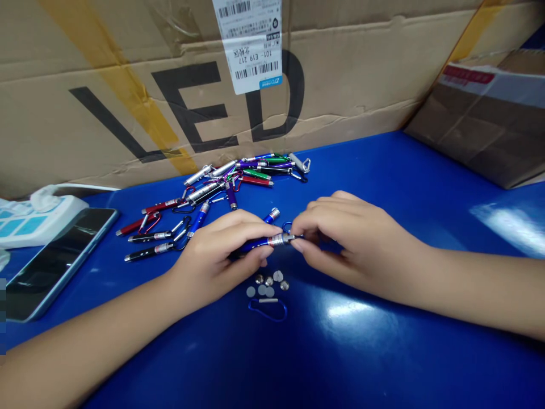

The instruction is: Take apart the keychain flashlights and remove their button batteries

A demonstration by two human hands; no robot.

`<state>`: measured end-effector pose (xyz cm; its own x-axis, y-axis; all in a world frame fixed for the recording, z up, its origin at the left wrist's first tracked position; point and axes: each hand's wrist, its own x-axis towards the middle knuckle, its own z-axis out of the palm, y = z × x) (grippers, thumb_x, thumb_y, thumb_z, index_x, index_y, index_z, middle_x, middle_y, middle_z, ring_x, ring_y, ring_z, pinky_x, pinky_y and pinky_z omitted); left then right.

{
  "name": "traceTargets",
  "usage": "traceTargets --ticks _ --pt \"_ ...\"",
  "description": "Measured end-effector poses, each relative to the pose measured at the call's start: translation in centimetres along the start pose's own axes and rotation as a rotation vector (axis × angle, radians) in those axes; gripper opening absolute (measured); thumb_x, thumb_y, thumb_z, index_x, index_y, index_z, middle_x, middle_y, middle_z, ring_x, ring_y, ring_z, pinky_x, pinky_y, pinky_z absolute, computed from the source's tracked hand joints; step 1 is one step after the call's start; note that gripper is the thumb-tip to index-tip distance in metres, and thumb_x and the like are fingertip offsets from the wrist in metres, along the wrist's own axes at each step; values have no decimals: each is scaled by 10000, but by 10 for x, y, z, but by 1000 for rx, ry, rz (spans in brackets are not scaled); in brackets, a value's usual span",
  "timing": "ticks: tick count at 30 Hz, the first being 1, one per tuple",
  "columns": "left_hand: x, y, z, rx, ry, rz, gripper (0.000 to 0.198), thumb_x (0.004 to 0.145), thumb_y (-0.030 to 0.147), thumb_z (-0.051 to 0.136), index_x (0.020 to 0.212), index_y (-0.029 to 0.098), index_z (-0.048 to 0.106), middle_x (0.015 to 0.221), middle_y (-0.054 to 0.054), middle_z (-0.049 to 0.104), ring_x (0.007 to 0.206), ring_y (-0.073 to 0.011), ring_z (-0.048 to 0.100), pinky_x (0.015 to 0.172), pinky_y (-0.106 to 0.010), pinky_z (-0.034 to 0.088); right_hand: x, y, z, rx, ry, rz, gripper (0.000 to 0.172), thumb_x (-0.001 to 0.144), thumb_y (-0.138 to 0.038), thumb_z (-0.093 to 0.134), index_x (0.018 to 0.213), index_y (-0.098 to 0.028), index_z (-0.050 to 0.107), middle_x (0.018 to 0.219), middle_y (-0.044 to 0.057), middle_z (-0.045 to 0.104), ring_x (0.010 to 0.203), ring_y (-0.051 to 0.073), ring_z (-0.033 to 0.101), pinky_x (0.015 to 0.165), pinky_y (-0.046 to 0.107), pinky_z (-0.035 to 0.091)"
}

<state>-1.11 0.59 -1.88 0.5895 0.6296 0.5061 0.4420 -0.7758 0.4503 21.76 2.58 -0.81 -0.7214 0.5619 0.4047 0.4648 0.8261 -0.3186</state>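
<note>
My left hand is closed around the body of a small blue keychain flashlight, held just above the blue table. My right hand pinches the silver end of the same flashlight with its fingertips. Right below both hands lie several small round button batteries and a loose blue carabiner clip. Another blue flashlight lies just behind my left hand.
A pile of small flashlights in red, black, green, purple and silver lies behind my hands. A phone and a white power strip are at the left. Cardboard boxes wall off the back and the right.
</note>
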Motion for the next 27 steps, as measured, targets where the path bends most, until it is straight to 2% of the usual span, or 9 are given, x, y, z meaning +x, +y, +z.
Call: traceTargets --ticks 6,8,12,15,17,19,22,25,27 --pt "-3 1 0 48 8 1 264 898 128 576 1137 224 639 938 -47 706 874 -149 669 753 -266 572 1 -1 1 -10 -28 -15 150 890 -187 480 802 -168 600 680 -4 590 627 119 503 673 281 343" --pt "-4 4 1 89 15 10 250 881 135 600 1100 239 660 936 -37 713 853 -151 676 730 -258 574 0 -4 1 145 -45 80 119 857 -157 502 766 -175 576 639 -30 572 586 97 491 619 250 351" --pt "-5 10 2 136 50 -44 118 876 186 620 934 259 692 830 2 728 715 -140 684 596 -231 566 -1 -11 2 586 -160 411 99 833 -173 514 738 -193 532 574 -76 508 476 60 420 443 195 305" --pt "-5 10 1 180 68 -61 87 871 216 634 917 262 692 807 2 729 671 -143 680 556 -241 561 0 -13 2 699 -211 537 118 868 -227 488 760 -202 526 555 -84 475 441 60 383 400 195 283" --pt "-6 8 0 201 61 -21 149 857 201 646 979 275 691 843 -8 729 710 -153 683 590 -259 569 0 -12 1 584 -171 455 178 906 -262 466 752 -199 527 568 -70 488 467 69 405 433 205 303" --pt "-5 6 0 177 52 11 221 858 164 635 1040 282 679 883 -16 725 770 -155 684 650 -269 577 2 -9 0 348 -108 260 237 943 -277 434 757 -186 549 627 -34 551 546 93 471 526 231 345" --pt "-3 6 0 101 51 8 264 871 111 595 1079 261 660 900 -24 716 824 -145 676 703 -263 579 4 -3 -2 18 -91 -30 288 982 -287 395 821 -161 598 730 22 622 653 136 529 656 283 345" --pt "-1 7 0 61 40 9 280 877 102 582 1102 255 649 898 -29 709 828 -144 670 706 -266 578 4 2 0 -197 -71 -204 353 1006 -328 366 810 -157 605 679 21 592 636 145 502 643 288 286" --pt "-1 7 0 55 35 14 283 881 98 577 1107 254 647 905 -31 708 833 -145 669 712 -267 578 4 4 1 -279 -42 -263 397 1016 -345 342 764 -166 591 639 13 574 608 142 477 620 289 251"
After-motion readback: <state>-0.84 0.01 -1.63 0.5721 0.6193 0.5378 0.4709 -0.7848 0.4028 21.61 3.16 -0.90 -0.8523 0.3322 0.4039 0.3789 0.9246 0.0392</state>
